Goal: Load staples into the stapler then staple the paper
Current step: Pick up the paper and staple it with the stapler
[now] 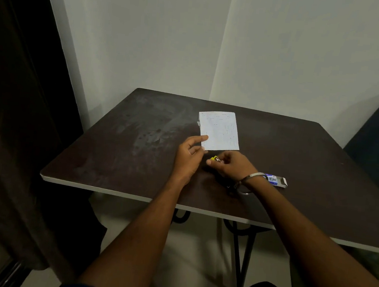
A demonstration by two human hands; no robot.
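Note:
A white sheet of paper lies flat on the dark table. My left hand pinches the paper's near left corner between thumb and forefinger. Just right of it, my right hand is closed around a small yellow stapler; only the stapler's yellow and metal front end shows past my fingers, close to the paper's near edge. A small blue and white staple box lies open on the table behind my right wrist.
The table stands in a corner between two pale walls. A dark curtain hangs at the left. A dark chair stands at the table's right side. The table's front edge runs across below my forearms.

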